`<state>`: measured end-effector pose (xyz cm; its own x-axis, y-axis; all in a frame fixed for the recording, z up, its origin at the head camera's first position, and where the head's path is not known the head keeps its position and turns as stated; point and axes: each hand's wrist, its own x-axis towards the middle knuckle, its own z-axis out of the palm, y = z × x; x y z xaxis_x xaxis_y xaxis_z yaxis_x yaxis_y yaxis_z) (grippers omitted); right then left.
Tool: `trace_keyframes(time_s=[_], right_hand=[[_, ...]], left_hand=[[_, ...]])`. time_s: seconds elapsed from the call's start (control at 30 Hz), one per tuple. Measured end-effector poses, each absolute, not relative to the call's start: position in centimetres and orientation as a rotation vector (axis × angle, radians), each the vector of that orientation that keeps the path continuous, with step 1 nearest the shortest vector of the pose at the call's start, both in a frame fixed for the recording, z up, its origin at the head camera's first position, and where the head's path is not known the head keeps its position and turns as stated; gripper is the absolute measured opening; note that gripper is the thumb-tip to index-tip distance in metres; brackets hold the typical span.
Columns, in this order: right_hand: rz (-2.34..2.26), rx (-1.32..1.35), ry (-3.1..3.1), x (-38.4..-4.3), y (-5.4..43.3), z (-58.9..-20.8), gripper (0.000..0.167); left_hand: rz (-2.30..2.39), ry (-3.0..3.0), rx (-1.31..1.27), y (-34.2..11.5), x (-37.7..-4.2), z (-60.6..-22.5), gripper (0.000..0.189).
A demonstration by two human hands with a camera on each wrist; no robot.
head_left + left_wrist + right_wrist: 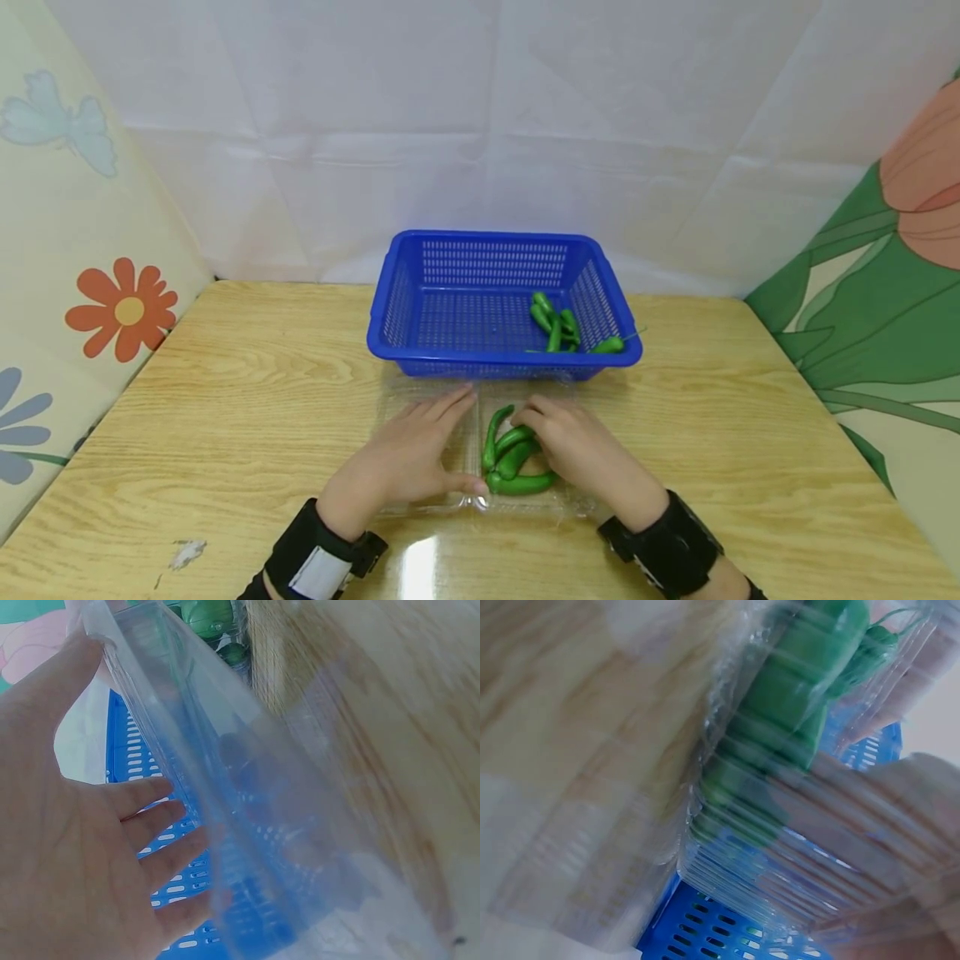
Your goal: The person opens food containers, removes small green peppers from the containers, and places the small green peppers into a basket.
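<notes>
A clear plastic clamshell box [480, 506] lies opened flat on the table. Several long green peppers [525, 483] are in its right half. My left hand [408, 454] is over the left half, thumb and fingers spread; in the left wrist view its straight fingers [176, 859] touch the clear plastic. Bent over the peppers, my right hand [573, 442] pinches one green pepper [516, 437] at its right end. The right thumb is hidden in the head view. Through the ribbed plastic wall, the right wrist view gives peppers [780, 697] beside blurred fingers.
Behind the box stands a blue plastic basket [480, 357] with several green peppers [555, 325] at its right side. One pepper [609, 345] leans near the front rim, its stem over the edge. A white cloth [315, 167] hangs behind the wooden table [262, 400].
</notes>
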<state>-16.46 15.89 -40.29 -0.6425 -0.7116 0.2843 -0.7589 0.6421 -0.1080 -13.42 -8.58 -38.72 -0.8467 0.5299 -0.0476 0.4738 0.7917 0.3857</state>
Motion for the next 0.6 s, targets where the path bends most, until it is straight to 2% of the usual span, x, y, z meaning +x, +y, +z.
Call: trace_keyframes(time_s=[0.47,0.6], right_hand=[[0.311,1.221,-2.607,-16.29,16.02,-39.8,0.043],[0.286,1.228,-2.603,-16.22,16.04,-39.59,0.042]], left_hand=[[0.541,2.824,0.798,-8.48,-13.38,-38.62,0.107],[0.547,2.826,0.806,-8.49,-13.41,-38.64,0.106]])
